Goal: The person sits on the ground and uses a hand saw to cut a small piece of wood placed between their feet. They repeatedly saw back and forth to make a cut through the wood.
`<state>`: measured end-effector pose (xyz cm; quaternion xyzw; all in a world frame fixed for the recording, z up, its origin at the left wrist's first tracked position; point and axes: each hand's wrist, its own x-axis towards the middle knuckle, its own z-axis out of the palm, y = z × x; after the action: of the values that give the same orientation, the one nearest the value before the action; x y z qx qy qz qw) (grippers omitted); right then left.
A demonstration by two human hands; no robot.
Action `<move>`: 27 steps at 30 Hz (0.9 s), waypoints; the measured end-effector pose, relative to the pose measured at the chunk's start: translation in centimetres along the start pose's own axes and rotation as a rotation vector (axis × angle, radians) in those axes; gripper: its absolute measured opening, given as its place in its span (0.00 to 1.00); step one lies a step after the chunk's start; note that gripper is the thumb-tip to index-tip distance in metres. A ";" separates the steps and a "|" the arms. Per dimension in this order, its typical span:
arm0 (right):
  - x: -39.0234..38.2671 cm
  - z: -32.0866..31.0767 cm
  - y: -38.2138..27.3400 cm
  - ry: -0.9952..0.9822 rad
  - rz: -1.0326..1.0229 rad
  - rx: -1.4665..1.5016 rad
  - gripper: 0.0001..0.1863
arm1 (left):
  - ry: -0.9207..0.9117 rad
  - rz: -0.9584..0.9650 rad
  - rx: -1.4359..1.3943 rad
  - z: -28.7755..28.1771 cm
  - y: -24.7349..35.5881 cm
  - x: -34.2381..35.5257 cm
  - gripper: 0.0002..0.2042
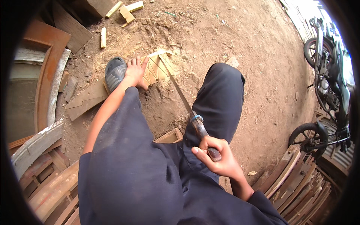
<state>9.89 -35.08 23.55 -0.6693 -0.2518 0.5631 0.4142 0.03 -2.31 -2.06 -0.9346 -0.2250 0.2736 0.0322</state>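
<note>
My right hand [219, 155] is wrapped round the dark wooden handle of a handsaw [179, 90]. The narrow blade runs up and left, its tip at the far end of a light wooden board [152, 71]. Crossing pencil-like lines mark the board's face. My left hand [137, 72] lies on the board with its fingers spread, pressing it beside my foot. A grey sandal [116, 71] on my left foot rests on top of the board. The board's near-left end sticks out past the sandal, low to the ground.
Small wood offcuts [126, 14] and sawdust lie on the dirt ground beyond the board. Wooden frames [56, 41] and curved timber pieces [37, 146] are piled at left. Stacked wooden slats [296, 180] lie at lower right, near a parked motorcycle [326, 75]. A wooden box-like piece [170, 136] sits between my legs.
</note>
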 end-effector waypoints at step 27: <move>3.2 -0.9 -1.9 0.060 -0.096 -0.120 0.08 | 0.016 0.016 -0.051 0.1 0.4 0.4 0.73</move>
<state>11.72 -31.73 23.39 -0.6967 -0.3045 0.5060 0.4073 0.47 -2.47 -2.43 -0.9391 -0.2243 0.2604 0.0083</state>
